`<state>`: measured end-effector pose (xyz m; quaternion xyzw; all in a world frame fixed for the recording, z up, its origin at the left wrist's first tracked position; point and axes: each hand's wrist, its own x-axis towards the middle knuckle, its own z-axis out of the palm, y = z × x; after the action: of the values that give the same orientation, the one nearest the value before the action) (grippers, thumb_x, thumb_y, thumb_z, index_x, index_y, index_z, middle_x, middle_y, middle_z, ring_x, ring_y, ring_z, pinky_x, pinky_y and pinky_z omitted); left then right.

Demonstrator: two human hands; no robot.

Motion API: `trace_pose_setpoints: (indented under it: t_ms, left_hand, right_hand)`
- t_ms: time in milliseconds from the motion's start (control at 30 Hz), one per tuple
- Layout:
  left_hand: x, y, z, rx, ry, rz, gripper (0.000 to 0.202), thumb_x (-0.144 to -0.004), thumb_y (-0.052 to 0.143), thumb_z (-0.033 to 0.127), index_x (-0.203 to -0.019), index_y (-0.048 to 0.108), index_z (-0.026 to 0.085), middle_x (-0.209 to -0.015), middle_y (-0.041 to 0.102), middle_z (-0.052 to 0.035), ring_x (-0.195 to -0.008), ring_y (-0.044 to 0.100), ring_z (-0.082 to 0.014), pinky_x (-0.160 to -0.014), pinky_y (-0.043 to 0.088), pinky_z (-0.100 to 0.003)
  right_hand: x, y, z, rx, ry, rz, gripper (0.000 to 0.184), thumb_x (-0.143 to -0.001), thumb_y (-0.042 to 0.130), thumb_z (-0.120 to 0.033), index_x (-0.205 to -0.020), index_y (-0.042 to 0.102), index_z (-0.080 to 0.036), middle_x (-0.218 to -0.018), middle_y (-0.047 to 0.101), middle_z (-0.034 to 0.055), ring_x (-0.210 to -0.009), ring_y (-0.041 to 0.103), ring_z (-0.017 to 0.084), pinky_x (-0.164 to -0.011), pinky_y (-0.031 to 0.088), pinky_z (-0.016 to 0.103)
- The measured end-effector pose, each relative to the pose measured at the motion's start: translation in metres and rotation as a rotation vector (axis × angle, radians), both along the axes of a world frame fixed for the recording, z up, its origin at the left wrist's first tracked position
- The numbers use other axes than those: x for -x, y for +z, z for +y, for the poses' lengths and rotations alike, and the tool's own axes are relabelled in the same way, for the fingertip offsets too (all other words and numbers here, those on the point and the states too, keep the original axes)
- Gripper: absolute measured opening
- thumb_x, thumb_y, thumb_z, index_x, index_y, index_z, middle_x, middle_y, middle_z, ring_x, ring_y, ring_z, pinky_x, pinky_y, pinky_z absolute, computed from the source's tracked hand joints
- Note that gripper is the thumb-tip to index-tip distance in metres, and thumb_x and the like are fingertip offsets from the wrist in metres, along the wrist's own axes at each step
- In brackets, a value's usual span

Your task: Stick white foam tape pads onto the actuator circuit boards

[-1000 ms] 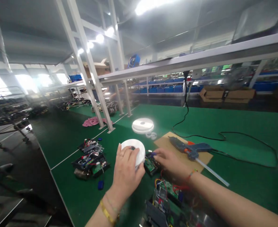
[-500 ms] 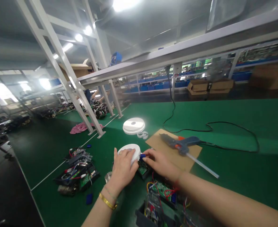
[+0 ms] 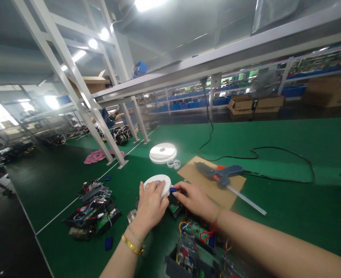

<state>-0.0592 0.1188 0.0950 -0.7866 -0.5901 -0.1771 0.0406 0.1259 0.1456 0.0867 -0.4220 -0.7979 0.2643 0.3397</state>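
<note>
My left hand (image 3: pixel 153 202) is curved over a white round roll (image 3: pixel 166 181), its fingers spread across the top and the thumb against the near side. At the roll's right edge, my right hand (image 3: pixel 192 197) pinches a small blue block (image 3: pixel 173 190) between thumb and fingertips. The block touches or nearly touches the roll; I cannot tell which. Just below lies a dark housing with a green circuit board (image 3: pixel 174 208), partly covered by the hands. Closer to me is another board with red and yellow wires (image 3: pixel 197 231), beside an open black housing (image 3: pixel 173 262).
A hot glue gun (image 3: pixel 224 175) with a clear stick rests on brown cardboard (image 3: pixel 193 170), its black cable trailing right. Behind stand a stacked white disc (image 3: pixel 163 157) and small clear rings (image 3: pixel 170 164). Wired assemblies (image 3: pixel 97 212) lie left, near a blue block (image 3: pixel 108 243) and metal shelf posts (image 3: pixel 93 112).
The view has shifted slightly. Both hands keep their places at the white roll, and the blue block stays pinched at its right edge.
</note>
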Motion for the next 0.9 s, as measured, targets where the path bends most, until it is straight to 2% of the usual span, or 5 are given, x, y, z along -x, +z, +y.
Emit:
trace_pose_setpoints:
  t_ms: [367, 500, 700, 800, 900]
  left_hand:
    - [-0.010, -0.007, 0.000, -0.090, 0.029, 0.007, 0.047, -0.089, 0.047, 0.018, -0.136, 0.054, 0.019, -0.118, 0.062, -0.0106, -0.116, 0.055, -0.0280, -0.114, 0.030, -0.059]
    - [-0.020, -0.015, -0.004, -0.222, 0.108, 0.003, 0.049, -0.087, 0.052, 0.016, -0.136, 0.054, 0.016, -0.111, 0.062, -0.0104, -0.108, 0.056, -0.0280, -0.110, 0.036, -0.054]
    - [-0.037, -0.019, -0.010, -0.529, 0.271, -0.019, 0.047, -0.093, 0.051, 0.020, -0.138, 0.051, 0.008, -0.112, 0.061, -0.0156, -0.113, 0.052, -0.0319, -0.114, 0.026, -0.059]
    - [-0.024, -0.005, -0.028, -0.732, 0.324, -0.098, 0.050, -0.094, 0.052, 0.026, -0.139, 0.047, 0.004, -0.115, 0.061, -0.0182, -0.113, 0.053, -0.0324, -0.110, 0.032, -0.057]
    - [0.014, 0.003, -0.068, -0.843, 0.221, -0.116, 0.050, -0.092, 0.056, 0.027, -0.137, 0.048, 0.007, -0.117, 0.062, -0.0184, -0.110, 0.055, -0.0323, -0.105, 0.039, -0.052]
  right_hand:
    - [0.011, -0.005, -0.001, -0.030, -0.099, -0.009, 0.012, -0.089, 0.061, -0.016, -0.096, 0.071, -0.016, -0.092, 0.074, 0.0081, -0.087, 0.066, 0.024, -0.078, 0.045, 0.034]
    - [0.017, -0.013, 0.001, 0.076, -0.186, 0.088, 0.008, -0.088, 0.062, -0.014, -0.091, 0.069, -0.014, -0.084, 0.074, 0.0062, -0.078, 0.067, 0.020, -0.072, 0.048, 0.030]
    - [0.023, -0.026, 0.014, 0.290, -0.278, 0.205, 0.014, -0.094, 0.058, -0.016, -0.081, 0.061, -0.014, -0.068, 0.067, -0.0019, -0.062, 0.065, 0.013, -0.061, 0.051, 0.025]
    - [0.019, -0.028, 0.017, 0.324, -0.255, 0.208, 0.017, -0.095, 0.058, -0.018, -0.079, 0.059, -0.015, -0.068, 0.065, -0.0027, -0.060, 0.062, 0.012, -0.058, 0.048, 0.024]
    - [0.012, -0.026, 0.018, 0.294, -0.175, 0.188, 0.010, -0.094, 0.057, -0.017, -0.085, 0.062, -0.014, -0.070, 0.065, -0.0015, -0.063, 0.060, 0.013, -0.057, 0.045, 0.024]
